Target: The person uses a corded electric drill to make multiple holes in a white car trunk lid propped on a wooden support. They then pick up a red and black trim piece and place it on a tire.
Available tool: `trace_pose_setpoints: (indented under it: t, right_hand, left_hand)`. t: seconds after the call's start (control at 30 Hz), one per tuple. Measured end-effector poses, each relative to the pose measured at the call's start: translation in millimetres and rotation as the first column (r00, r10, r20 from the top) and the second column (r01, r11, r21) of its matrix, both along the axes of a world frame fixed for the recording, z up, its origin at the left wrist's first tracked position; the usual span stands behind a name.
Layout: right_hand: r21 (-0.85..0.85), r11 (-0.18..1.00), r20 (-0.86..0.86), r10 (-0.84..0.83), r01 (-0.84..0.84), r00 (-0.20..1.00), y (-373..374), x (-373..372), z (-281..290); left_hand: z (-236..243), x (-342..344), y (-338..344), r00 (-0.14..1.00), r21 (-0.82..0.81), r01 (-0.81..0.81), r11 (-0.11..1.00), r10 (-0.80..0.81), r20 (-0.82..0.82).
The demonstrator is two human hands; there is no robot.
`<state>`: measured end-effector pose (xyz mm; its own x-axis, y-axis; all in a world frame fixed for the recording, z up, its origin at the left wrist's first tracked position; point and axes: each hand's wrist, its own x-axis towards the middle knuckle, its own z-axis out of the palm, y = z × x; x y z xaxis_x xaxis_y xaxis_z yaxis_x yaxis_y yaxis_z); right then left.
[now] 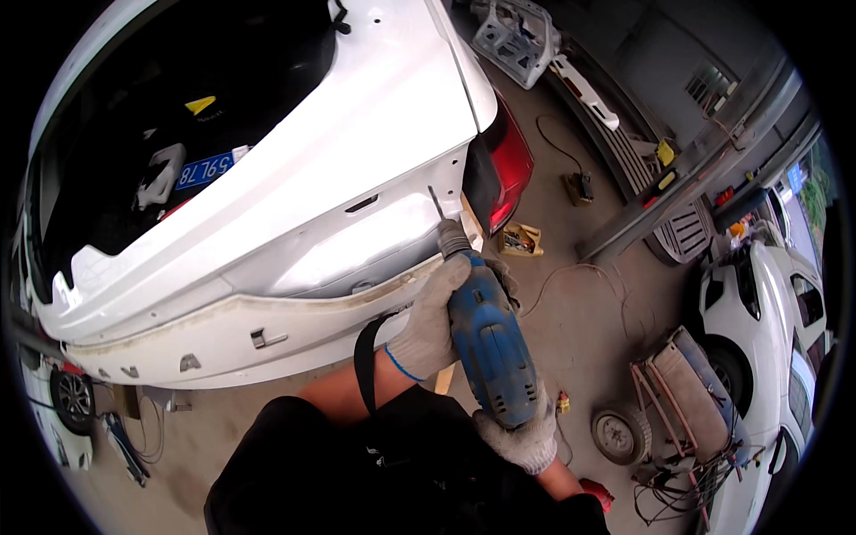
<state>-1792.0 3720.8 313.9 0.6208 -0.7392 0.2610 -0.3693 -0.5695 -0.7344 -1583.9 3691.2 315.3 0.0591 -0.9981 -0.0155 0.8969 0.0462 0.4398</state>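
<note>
A worn blue power drill (490, 339) lies between my two gloved hands. My left hand (432, 316), in a pale work glove, is closed around its front, just behind the chuck (453, 239). At the drill's rear, my right hand (526, 437) grips it from below and the right; most of those fingers are hidden. A thin drill bit (435, 201) points at the white car's rear panel (357, 245), close to the red tail light (513, 160). Whether the tip touches the metal, I cannot tell.
Inside the dark open boot lies a blue plate (204, 170). A small box of parts (520, 240) sits on the floor beyond the tail light. To the right are a metal post (660, 192), a wheeled tank (682, 392), cables and another white car (767, 303).
</note>
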Motion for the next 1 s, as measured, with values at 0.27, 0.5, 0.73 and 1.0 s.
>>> trace_pose_setpoints:
  t: [0.27,0.5,0.73,1.0]
  right_hand:
    - [-0.067,0.996,-0.040,0.060,-0.063,0.997,-21,12,-13]
    - [0.002,0.992,0.082,0.125,-0.125,0.989,-33,24,-12]
    - [-0.086,0.994,0.053,0.074,-0.069,0.996,-32,28,-20]
    - [-0.062,0.996,0.080,0.066,-0.061,0.995,-38,37,-16]
  left_hand:
    - [1,16,-19,0.999,-0.035,-0.007,0.999,0.008,0.039]
    - [1,23,-22,0.996,-0.003,-0.057,0.998,0.057,0.075]
    - [2,29,-28,0.997,0.033,-0.034,0.999,0.032,0.063]
    - [8,30,-35,0.995,0.069,-0.097,0.993,0.097,0.003]
